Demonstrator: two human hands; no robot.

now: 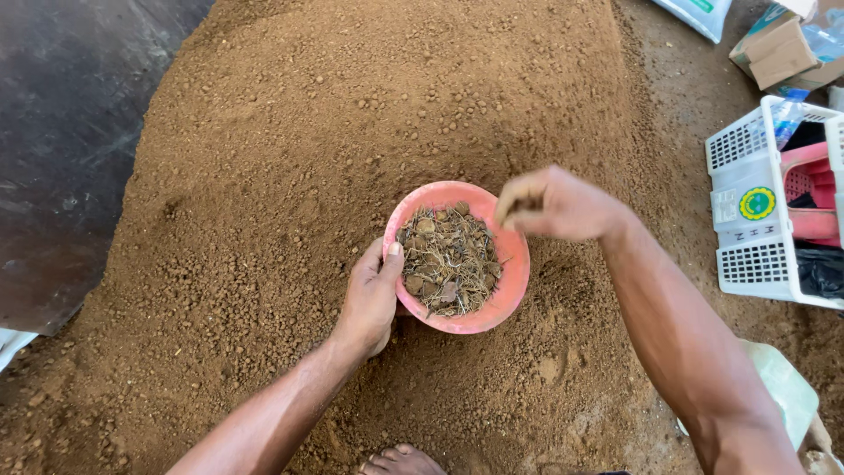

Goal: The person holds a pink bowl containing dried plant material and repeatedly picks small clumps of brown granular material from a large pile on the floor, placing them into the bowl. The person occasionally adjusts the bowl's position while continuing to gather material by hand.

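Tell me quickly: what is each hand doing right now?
Left hand: grips the rim of the round pink plastic bowl of roots and clods.
Right hand: fingers pinched closed above the bowl; contents cannot be told.

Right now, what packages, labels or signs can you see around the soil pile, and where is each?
White plastic bag: top edge, right of the soil pile, green print.
Cardboard box: top right corner, brown, with a teal patch.
Round sticker: on the white lattice basket at the right edge, green ring, yellow middle.
Square label: beside the sticker, pale, too small to make out.
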